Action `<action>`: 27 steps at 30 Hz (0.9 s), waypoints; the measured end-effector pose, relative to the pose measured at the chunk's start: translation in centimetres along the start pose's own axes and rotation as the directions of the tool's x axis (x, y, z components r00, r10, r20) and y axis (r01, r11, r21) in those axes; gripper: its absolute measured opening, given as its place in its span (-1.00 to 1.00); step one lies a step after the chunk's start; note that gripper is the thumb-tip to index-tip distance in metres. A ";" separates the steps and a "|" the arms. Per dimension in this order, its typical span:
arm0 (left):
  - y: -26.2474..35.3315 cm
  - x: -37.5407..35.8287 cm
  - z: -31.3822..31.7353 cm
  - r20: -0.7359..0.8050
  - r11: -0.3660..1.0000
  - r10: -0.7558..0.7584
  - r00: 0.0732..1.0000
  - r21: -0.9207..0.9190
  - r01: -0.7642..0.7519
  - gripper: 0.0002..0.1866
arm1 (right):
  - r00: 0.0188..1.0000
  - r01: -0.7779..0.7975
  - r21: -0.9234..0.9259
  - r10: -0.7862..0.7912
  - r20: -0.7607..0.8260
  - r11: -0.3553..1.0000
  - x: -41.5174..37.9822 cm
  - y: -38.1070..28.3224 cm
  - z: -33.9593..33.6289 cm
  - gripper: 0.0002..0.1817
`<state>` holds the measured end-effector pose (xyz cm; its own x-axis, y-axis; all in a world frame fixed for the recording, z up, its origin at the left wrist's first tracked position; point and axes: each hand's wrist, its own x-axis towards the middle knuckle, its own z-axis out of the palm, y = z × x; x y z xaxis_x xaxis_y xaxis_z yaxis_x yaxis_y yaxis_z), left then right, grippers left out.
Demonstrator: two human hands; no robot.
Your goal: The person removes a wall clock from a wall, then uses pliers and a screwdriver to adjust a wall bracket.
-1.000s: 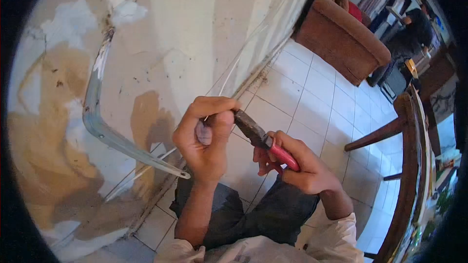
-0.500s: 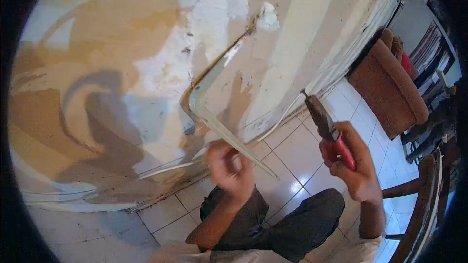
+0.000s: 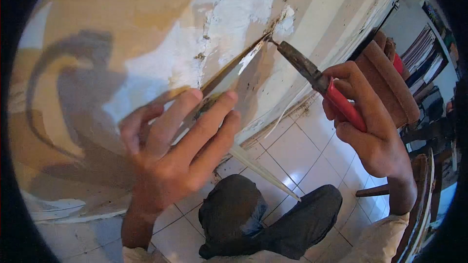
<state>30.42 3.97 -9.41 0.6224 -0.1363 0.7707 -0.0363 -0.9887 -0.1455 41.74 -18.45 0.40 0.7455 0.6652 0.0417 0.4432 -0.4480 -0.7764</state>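
A pale L-shaped shelf bracket (image 3: pixel 263 171) rests against the wall, one arm along the wall and the other sticking out towards me. My left hand (image 3: pixel 180 148) lies over the bracket's corner with its fingers stretched and apart; whether it presses on the metal is hard to tell. In my right hand (image 3: pixel 363 117) are pliers (image 3: pixel 312 75) with red handles and dark, worn jaws. The jaws hold a small screw or nail (image 3: pixel 273 42), its end at the upper end of the bracket's wall arm.
The wall (image 3: pixel 312 9) has patched white plaster and cracks. Below are white floor tiles (image 3: pixel 287 151) and my bent knees (image 3: pixel 234 209). A brown sofa (image 3: pixel 387 85) stands at the right, with a wooden chair (image 3: pixel 421 190) nearer me.
The pliers have moved up and left, bringing the small screw or nail to the bracket's upper end. My left hand has risen from below the bracket to its corner and its fingers have spread.
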 end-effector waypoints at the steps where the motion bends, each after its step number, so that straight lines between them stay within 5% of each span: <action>1: 0.1 0.5 -0.4 0.000 0.999 -0.003 1.000 0.034 0.003 -0.66 | 1.000 0.000 0.006 0.000 -0.011 1.000 0.1 0.0 0.0 -0.30; 10: -1.7 2.0 -2.0 0.145 0.960 0.108 0.984 0.243 -0.141 -0.65 | 0.997 -0.028 -0.031 0.025 -0.071 0.999 -0.3 -0.4 0.3 -0.26; 27: -2.9 4.5 -0.7 0.134 0.926 0.317 0.939 0.170 -0.337 -0.64 | 0.995 -0.018 -0.070 0.011 -0.094 0.997 -0.2 -0.5 1.4 -0.29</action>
<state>32.74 6.16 -5.07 0.6778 -0.4332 0.5941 -0.1103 -0.8587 -0.5004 40.70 -17.56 -0.07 0.7940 0.6009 0.0925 0.4637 -0.5001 -0.7313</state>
